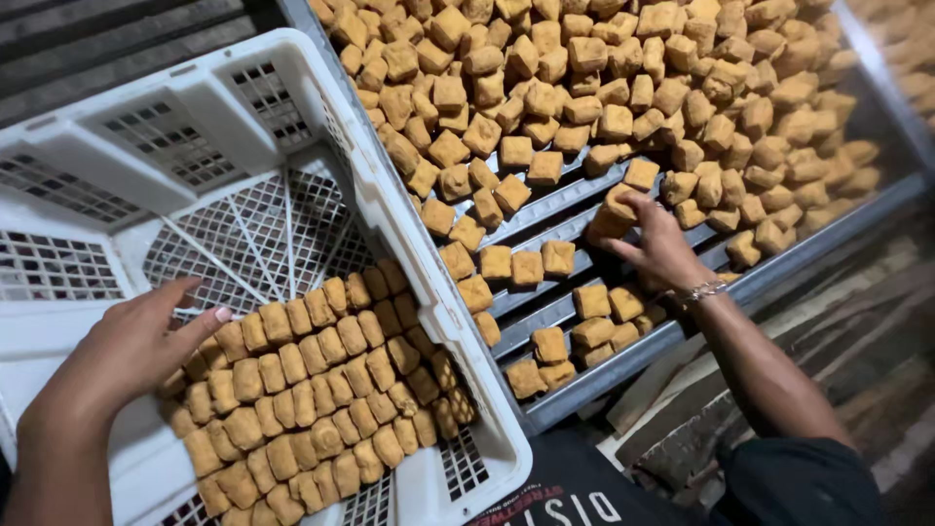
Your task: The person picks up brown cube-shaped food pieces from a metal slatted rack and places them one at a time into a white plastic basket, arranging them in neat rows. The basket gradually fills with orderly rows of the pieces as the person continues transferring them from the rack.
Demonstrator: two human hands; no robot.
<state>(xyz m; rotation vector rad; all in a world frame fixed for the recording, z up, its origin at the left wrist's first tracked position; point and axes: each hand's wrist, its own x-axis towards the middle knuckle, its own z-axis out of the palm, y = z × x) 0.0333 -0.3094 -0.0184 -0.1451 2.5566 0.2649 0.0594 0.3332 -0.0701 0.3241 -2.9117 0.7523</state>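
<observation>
Two hands work apart: the right hand [654,244], fingers clamped on tofu cubes [616,216] over the metal tray [779,268], sits right of the white crate [409,224]; left hand [131,351], fingers spread, presses the packed rows [321,390].

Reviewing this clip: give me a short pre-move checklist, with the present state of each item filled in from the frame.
1. Right hand has a grip on fried tofu cubes: ok.
2. Left hand steadies the packed rows: ok.
3. White crate has free space at its far end: ok.
4. Metal tray has cubes left: ok.
5. Number of cubes in the right hand: cannot tell.
</observation>
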